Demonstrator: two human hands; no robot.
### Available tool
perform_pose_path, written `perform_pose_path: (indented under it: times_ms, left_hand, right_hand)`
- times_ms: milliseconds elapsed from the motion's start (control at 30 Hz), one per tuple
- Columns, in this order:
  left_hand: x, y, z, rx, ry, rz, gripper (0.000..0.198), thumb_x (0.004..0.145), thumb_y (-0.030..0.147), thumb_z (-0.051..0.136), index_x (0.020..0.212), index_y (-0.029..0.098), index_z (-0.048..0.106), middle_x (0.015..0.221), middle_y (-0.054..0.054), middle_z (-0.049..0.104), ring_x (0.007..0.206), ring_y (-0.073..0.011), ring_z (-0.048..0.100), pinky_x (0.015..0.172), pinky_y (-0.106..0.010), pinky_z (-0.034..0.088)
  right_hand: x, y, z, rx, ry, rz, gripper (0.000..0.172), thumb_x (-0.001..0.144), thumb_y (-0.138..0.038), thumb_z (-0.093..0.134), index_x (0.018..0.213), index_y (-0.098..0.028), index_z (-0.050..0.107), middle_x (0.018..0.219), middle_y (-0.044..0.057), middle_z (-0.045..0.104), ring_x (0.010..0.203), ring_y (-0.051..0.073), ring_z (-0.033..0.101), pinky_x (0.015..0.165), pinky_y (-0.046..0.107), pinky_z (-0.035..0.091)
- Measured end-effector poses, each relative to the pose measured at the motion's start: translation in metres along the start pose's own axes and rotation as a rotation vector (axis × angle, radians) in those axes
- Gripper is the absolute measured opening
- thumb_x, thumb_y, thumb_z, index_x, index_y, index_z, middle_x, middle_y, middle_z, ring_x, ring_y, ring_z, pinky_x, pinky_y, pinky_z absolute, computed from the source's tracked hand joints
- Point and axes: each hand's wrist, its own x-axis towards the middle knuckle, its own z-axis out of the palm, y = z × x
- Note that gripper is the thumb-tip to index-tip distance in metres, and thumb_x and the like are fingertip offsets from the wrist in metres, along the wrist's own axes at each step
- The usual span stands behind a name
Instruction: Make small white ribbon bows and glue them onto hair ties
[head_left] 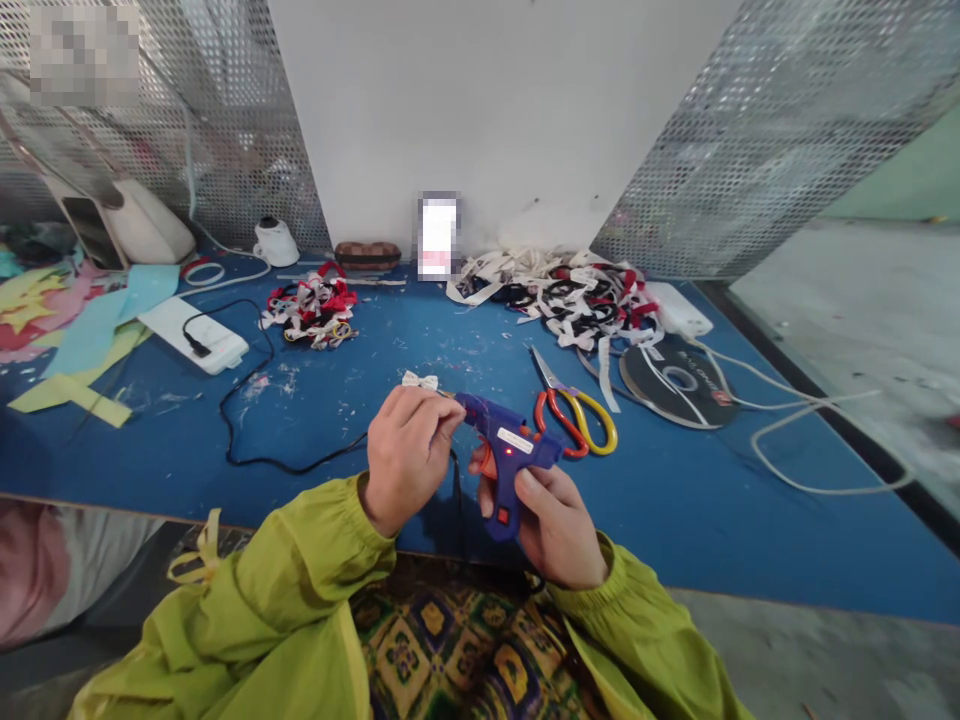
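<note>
My right hand (551, 520) is wrapped round the grip of a blue glue gun (504, 440) with an orange trigger and a small red light. Its nozzle points left toward my left hand (409, 450). My left hand is closed in a pinch on a small white ribbon bow (420, 381), which sticks out above the fingers, right at the gun's tip. Both hands hover over the near edge of the blue table (712, 500). Both sleeves are yellow-green.
Scissors (574, 405) with red and yellow handles lie just right of the gun. A pile of hair ties and ribbon (581, 295), a smaller pile (315, 305), a disc (679, 380), a white power strip (195, 335), a black cord (247, 440) and paper scraps (75, 345) lie around. Mesh screens stand behind.
</note>
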Motion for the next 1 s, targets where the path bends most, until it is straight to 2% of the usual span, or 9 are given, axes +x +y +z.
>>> perform_pose_path:
  times_ms: [100, 333, 633, 800, 1000]
  left_hand:
    - [0.001, 0.0, 0.0, 0.0, -0.013, -0.042, 0.017, 0.09, 0.021, 0.055, 0.076, 0.02, 0.063, 0.074, -0.004, 0.067, 0.072, -0.0157, 0.06, 0.071, -0.03, 0.047]
    - [0.007, 0.003, -0.008, -0.166, 0.043, -0.292, 0.012, 0.086, 0.015, 0.06, 0.074, 0.019, 0.059, 0.074, -0.001, 0.064, 0.071, -0.0134, 0.058, 0.068, -0.027, 0.047]
    - [0.01, 0.005, -0.005, -0.307, -0.112, -0.331, 0.006, 0.083, 0.022, 0.066, 0.082, 0.019, 0.071, 0.08, -0.003, 0.07, 0.076, -0.0144, 0.063, 0.072, -0.027, 0.048]
    - [0.01, 0.005, -0.002, -0.343, -0.109, -0.349, 0.006, 0.077, 0.023, 0.072, 0.079, 0.017, 0.072, 0.077, -0.003, 0.068, 0.07, -0.0133, 0.06, 0.068, -0.026, 0.048]
    - [0.01, 0.003, 0.0, -0.291, -0.127, -0.272, 0.012, 0.082, 0.019, 0.066, 0.071, 0.017, 0.064, 0.068, 0.0, 0.061, 0.066, -0.0128, 0.055, 0.064, -0.025, 0.045]
  right_hand:
    - [-0.002, -0.001, 0.001, -0.016, 0.024, -0.011, 0.033, 0.071, -0.049, 0.07, 0.075, -0.016, 0.07, 0.073, 0.008, 0.069, 0.052, 0.015, 0.053, 0.049, 0.03, 0.044]
    - [-0.003, -0.003, 0.0, -0.032, 0.049, -0.04, 0.033, 0.074, -0.05, 0.067, 0.075, -0.016, 0.07, 0.077, 0.009, 0.069, 0.053, 0.015, 0.054, 0.047, 0.03, 0.043]
    - [-0.002, 0.006, -0.004, -0.036, 0.016, -0.024, 0.035, 0.072, -0.049, 0.072, 0.086, -0.018, 0.071, 0.085, 0.008, 0.07, 0.052, 0.013, 0.055, 0.047, 0.028, 0.041]
    - [-0.001, 0.009, -0.008, -0.088, -0.001, -0.038, 0.039, 0.073, -0.051, 0.071, 0.093, -0.018, 0.07, 0.078, 0.006, 0.069, 0.055, 0.014, 0.056, 0.052, 0.03, 0.045]
    - [-0.001, 0.012, -0.01, -0.158, -0.05, -0.058, 0.041, 0.077, -0.053, 0.067, 0.091, -0.015, 0.068, 0.068, 0.005, 0.067, 0.054, 0.016, 0.056, 0.054, 0.032, 0.047]
